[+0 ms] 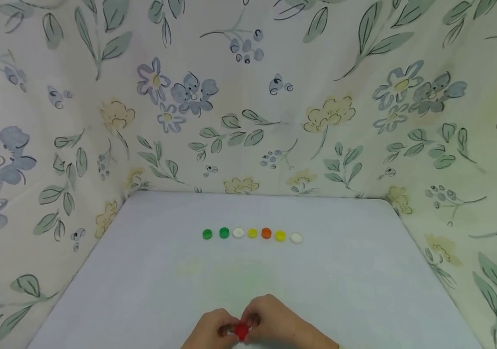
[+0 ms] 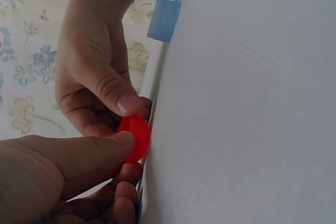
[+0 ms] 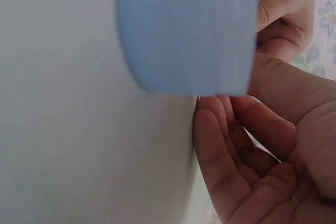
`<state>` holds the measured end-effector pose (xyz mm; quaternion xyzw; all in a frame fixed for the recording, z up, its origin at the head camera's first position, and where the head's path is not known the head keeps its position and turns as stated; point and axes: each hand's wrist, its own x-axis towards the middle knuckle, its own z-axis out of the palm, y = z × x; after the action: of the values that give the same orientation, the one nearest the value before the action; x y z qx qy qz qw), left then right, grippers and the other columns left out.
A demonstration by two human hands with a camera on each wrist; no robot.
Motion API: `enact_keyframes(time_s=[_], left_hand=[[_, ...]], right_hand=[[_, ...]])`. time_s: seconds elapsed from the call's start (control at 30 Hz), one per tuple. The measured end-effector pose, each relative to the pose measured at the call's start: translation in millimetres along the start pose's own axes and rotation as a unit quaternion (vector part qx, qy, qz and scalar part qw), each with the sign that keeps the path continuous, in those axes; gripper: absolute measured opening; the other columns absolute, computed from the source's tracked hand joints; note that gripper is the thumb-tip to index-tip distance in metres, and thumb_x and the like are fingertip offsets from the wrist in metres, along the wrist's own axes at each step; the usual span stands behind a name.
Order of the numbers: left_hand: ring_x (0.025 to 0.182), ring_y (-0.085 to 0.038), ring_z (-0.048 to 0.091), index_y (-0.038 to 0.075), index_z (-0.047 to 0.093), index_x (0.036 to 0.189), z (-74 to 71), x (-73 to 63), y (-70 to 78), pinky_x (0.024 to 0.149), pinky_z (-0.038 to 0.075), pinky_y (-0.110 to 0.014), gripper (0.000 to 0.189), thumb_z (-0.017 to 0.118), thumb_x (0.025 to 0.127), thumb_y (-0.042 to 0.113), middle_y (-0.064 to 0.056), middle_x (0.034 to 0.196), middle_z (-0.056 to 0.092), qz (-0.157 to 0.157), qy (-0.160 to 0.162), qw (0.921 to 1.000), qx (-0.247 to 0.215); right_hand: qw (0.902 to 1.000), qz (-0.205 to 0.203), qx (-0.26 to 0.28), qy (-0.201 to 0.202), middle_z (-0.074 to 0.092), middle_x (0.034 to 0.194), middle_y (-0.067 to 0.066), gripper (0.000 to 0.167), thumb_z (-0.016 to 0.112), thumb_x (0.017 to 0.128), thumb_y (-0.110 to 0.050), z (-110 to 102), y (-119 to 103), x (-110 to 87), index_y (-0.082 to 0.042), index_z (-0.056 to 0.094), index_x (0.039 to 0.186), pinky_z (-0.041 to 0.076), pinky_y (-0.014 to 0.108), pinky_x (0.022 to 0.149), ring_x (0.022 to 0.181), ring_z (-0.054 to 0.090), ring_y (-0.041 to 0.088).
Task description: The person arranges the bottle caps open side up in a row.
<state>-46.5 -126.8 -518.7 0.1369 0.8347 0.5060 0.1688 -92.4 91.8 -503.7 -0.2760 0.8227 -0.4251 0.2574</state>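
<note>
A red bottle cap [image 1: 241,331] is held between both hands at the table's near side. My left hand [image 1: 212,328] pinches its left side with curled fingers. On the other side, my right hand [image 1: 271,320] grips the same cap. In the left wrist view, the thumb of the left hand [image 2: 79,163] lies on the red cap [image 2: 137,139], whose hollow side shows. The thumb of the right hand [image 2: 100,77] meets the rim from above. In the right wrist view, a blue tab hides the cap and part of the right hand [image 3: 262,166].
Farther back on the white table [image 1: 340,281] is a row of caps: two green [image 1: 224,232], a white [image 1: 238,233], a yellow [image 1: 253,233], an orange [image 1: 266,233], another yellow [image 1: 280,236] and another white [image 1: 296,238]. Floral cloth [image 1: 240,145] surrounds the table. A blue tab [image 3: 184,35] blocks the right wrist view.
</note>
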Motion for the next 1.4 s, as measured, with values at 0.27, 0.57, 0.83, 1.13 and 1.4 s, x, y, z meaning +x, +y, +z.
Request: enact_keyframes(time_s=[0.27, 0.57, 0.83, 1.13, 1.4], left_hand=[[0.074, -0.004, 0.052, 0.01, 0.079, 0.107, -3.0, 15.1, 11.2, 0.066, 0.047, -0.023, 0.02, 0.078, 0.087, 0.006, 0.012, 0.086, 0.063, 0.05, 0.037, 0.9971, 0.045], [0.087, -0.009, 0.06, 0.007, 0.075, 0.116, 2.8, 64.1, 39.9, 0.077, 0.053, -0.025, 0.028, 0.071, 0.09, -0.003, 0.003, 0.105, 0.071, 0.061, 0.058, 0.9962, 0.023], [0.103, -0.024, 0.069, 0.003, 0.073, 0.124, 26.3, 113.7, 57.4, 0.09, 0.056, -0.037, 0.031, 0.065, 0.095, -0.004, -0.007, 0.118, 0.073, 0.076, 0.058, 0.9951, -0.026], [0.12, -0.028, 0.065, -0.001, 0.072, 0.126, 67.3, 172.7, 70.8, 0.1, 0.051, -0.043, 0.03, 0.065, 0.097, -0.002, -0.011, 0.122, 0.073, 0.057, 0.058, 0.9909, -0.108], [0.12, -0.028, 0.065, -0.007, 0.066, 0.13, 80.5, 207.6, 76.4, 0.101, 0.05, -0.041, 0.033, 0.058, 0.099, -0.003, -0.018, 0.127, 0.069, 0.01, 0.024, 0.9857, -0.166]], right_hand=[[0.998, -0.025, -0.015, 0.056, 0.066, 0.08, -0.016, 0.019, 0.088, 0.079, -0.012, -16, 4, -2.5, -0.018, 0.081, 0.096, 0.053, 0.021, 0.064, 0.07, 0.059, 0.001], [0.9849, 0.04, -0.031, 0.165, 0.064, 0.082, -0.009, 0.019, 0.085, 0.083, -0.013, -56, 9, -11.7, -0.009, 0.079, 0.101, 0.052, 0.025, 0.064, 0.074, 0.059, 0.01], [0.9512, 0.094, -0.018, 0.293, 0.068, 0.091, 0.0, 0.026, 0.085, 0.084, -0.017, -84, 31, -20.9, -0.005, 0.079, 0.106, 0.054, 0.029, 0.063, 0.081, 0.061, 0.016], [0.9052, 0.138, -0.025, 0.401, 0.071, 0.086, 0.003, 0.026, 0.085, 0.084, -0.014, -112, 65, -26.4, 0.001, 0.077, 0.104, 0.054, 0.029, 0.065, 0.077, 0.063, 0.017], [0.8741, 0.185, -0.044, 0.447, 0.072, 0.084, 0.008, 0.025, 0.081, 0.083, -0.007, -147, 102, -11.3, 0.006, 0.076, 0.104, 0.055, 0.042, 0.077, 0.081, 0.065, 0.023]])
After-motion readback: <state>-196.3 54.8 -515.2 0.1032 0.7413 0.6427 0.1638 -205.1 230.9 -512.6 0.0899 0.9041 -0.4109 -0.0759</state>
